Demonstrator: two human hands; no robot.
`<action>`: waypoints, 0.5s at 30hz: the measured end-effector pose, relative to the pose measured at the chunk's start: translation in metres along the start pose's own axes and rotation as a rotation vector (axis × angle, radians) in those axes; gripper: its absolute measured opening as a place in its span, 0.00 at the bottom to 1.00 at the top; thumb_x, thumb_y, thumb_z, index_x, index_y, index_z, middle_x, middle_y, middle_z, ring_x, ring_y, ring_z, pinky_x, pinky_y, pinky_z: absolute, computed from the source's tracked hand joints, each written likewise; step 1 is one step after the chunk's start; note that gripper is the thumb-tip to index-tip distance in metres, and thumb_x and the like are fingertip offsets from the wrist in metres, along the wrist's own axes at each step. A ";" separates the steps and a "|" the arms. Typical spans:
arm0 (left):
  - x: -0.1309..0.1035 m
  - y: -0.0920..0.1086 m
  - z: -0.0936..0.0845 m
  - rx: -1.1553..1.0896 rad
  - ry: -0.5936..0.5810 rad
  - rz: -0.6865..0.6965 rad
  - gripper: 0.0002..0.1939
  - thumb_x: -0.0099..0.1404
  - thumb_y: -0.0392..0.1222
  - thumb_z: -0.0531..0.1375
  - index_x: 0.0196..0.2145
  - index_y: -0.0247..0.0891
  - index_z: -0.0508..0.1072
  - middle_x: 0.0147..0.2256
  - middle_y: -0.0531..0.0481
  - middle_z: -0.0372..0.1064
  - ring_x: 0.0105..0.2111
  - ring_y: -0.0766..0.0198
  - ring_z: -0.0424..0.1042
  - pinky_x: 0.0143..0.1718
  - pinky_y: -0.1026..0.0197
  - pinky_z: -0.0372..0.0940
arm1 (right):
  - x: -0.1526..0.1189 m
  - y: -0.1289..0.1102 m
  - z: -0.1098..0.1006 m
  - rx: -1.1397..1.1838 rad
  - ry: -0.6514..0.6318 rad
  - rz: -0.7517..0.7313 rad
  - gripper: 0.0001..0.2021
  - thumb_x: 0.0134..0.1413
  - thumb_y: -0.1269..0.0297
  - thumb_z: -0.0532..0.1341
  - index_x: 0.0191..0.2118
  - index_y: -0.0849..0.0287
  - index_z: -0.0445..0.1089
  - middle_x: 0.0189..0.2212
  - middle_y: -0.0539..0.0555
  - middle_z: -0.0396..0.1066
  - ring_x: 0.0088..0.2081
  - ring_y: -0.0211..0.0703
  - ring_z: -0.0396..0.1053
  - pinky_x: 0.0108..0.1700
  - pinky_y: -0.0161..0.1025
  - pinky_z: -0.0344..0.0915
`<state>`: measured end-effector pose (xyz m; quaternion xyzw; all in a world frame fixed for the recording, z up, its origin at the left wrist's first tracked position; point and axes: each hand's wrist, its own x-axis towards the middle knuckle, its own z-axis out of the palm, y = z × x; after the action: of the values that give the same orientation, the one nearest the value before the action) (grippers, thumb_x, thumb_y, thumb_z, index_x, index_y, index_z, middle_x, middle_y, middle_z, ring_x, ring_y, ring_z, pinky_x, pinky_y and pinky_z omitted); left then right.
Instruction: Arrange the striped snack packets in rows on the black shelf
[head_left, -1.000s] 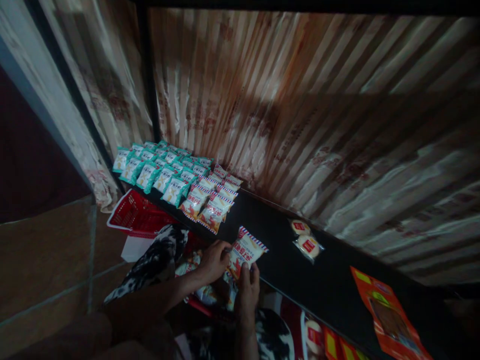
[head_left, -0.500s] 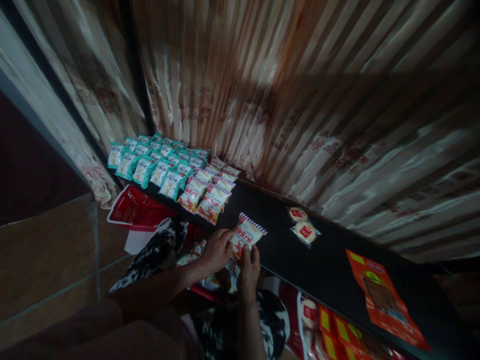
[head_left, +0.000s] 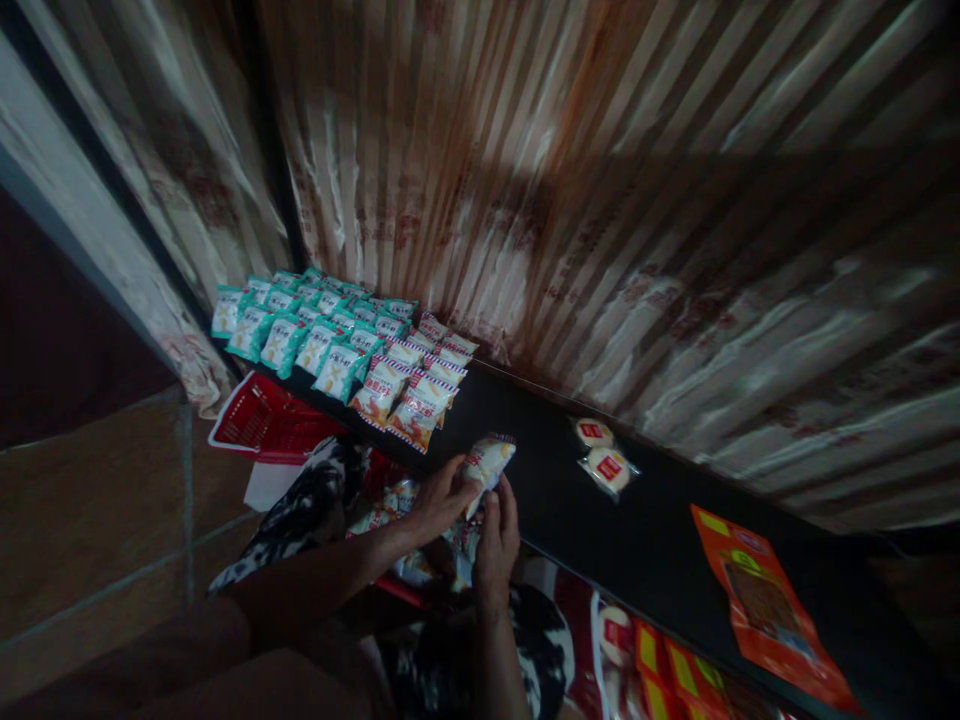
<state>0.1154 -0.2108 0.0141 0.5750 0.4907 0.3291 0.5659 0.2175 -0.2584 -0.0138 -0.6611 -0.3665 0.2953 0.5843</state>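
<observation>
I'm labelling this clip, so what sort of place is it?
Probably a snack shop or its stockroom: teal snack packets stand in rows on a black shelf, with a red shopping basket below its edge.

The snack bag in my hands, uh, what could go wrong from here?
The snack bag is tilted in your left hand, right hand at its side, near the black shelf's front edge; it might slip and drop. The front striped packets sit close to that edge too, so a bump could knock one off.
</observation>
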 end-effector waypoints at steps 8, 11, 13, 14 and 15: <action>0.003 0.000 0.002 -0.348 -0.086 -0.053 0.29 0.57 0.50 0.62 0.54 0.37 0.64 0.51 0.44 0.67 0.51 0.55 0.66 0.51 0.56 0.59 | 0.003 0.003 -0.002 -0.185 -0.031 -0.215 0.25 0.59 0.50 0.50 0.55 0.59 0.64 0.53 0.61 0.64 0.54 0.48 0.62 0.55 0.47 0.58; 0.005 -0.001 0.004 -0.514 -0.068 -0.135 0.26 0.54 0.47 0.64 0.50 0.36 0.67 0.46 0.45 0.70 0.49 0.56 0.67 0.51 0.57 0.58 | 0.003 0.003 -0.001 -0.202 -0.026 -0.278 0.23 0.59 0.51 0.51 0.52 0.61 0.66 0.51 0.62 0.64 0.54 0.48 0.62 0.55 0.49 0.58; 0.009 -0.003 0.004 -0.634 -0.078 -0.209 0.25 0.52 0.44 0.65 0.48 0.36 0.69 0.43 0.47 0.72 0.47 0.56 0.68 0.50 0.57 0.59 | 0.004 0.004 -0.001 -0.227 -0.016 -0.318 0.21 0.59 0.52 0.51 0.51 0.60 0.67 0.50 0.62 0.65 0.53 0.48 0.62 0.55 0.49 0.59; 0.011 -0.005 0.005 -0.679 -0.087 -0.242 0.25 0.51 0.43 0.65 0.47 0.36 0.70 0.42 0.47 0.72 0.46 0.56 0.69 0.50 0.56 0.60 | 0.004 0.004 -0.001 -0.237 -0.013 -0.331 0.21 0.59 0.53 0.51 0.50 0.60 0.67 0.50 0.62 0.65 0.53 0.48 0.62 0.54 0.49 0.60; 0.013 -0.007 0.004 -0.714 -0.097 -0.264 0.24 0.51 0.42 0.65 0.46 0.35 0.71 0.40 0.47 0.73 0.45 0.56 0.69 0.49 0.56 0.60 | 0.004 0.005 0.000 -0.242 -0.011 -0.341 0.20 0.59 0.53 0.51 0.49 0.60 0.68 0.49 0.61 0.65 0.52 0.48 0.63 0.53 0.48 0.60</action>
<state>0.1223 -0.2006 0.0043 0.2884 0.3875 0.3759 0.7908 0.2206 -0.2556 -0.0185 -0.6533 -0.5092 0.1495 0.5399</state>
